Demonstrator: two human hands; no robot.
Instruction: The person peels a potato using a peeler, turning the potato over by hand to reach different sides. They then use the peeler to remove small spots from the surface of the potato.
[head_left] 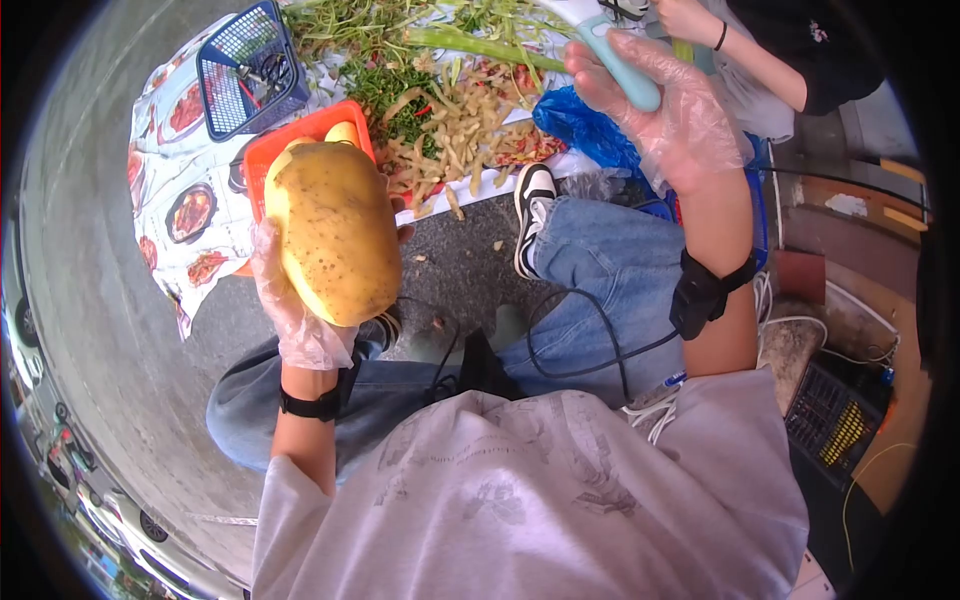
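My left hand [272, 290], in a clear plastic glove, is closed around a large potato [335, 230]. Its brown skin still covers most of the front, while the left side and lower end look pale yellow and peeled. Up at the right, my gloved right hand [685, 125] grips a peeler [627, 75] by its light-blue handle. The peeler's white head end runs out of the top of the view. Behind the potato stands an orange basket [262, 150] with another pale potato [342, 133] in it.
Peelings [440, 135] and green trimmings [350, 25] cover a printed cloth [190, 215]. A blue basket [225, 85] stands on its left part, a blue plastic bag [575, 120] on the right. Another person's arm [765, 65] reaches in at top right. Black cable [590, 295] crosses my lap.
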